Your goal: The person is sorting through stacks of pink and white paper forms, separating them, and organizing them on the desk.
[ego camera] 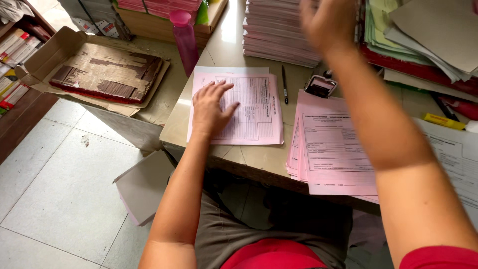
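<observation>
Left hand [211, 110] flat, fingers spread, pinning pink form [251, 109]. Right hand [326, 22] blurred at one o'clock, grip unclear. Overhanging pink stack [333, 149] could slide off worktop [249, 159] if elbowed.

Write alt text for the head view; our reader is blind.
A person's left hand lies flat on a pink form on a desk, while the right hand, blurred, is raised by a tall paper stack.

A pink printed form [249, 107] is lying flat on the desk's left part, resting over a white sheet [226, 71]
</observation>
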